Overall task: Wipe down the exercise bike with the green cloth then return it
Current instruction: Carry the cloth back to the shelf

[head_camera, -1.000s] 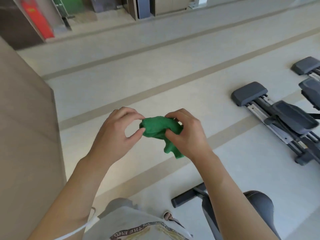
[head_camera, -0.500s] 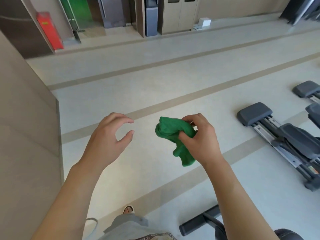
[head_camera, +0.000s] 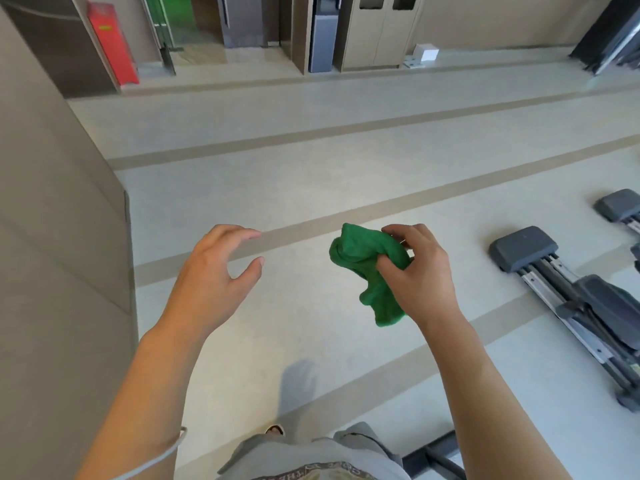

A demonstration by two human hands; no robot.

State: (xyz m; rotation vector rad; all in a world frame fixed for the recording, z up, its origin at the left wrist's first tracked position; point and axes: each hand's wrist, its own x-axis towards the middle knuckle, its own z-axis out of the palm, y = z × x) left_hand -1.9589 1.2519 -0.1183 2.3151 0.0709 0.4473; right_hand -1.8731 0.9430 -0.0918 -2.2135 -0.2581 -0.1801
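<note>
Soft matt green cloth (head_camera: 370,268); smooth glossy floor (head_camera: 311,174); metal rails (head_camera: 554,299)

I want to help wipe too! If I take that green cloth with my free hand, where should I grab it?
Probably the loose tail of the green cloth, which hangs below the right hand. The top is bunched inside that hand's grip, so only the dangling end is free. Bring the open left hand in from the left and a bit lower, then pinch the tail.

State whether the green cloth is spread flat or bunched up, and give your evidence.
Bunched up. The green cloth is a crumpled wad gripped in the right hand, one end dangling below it.
</note>
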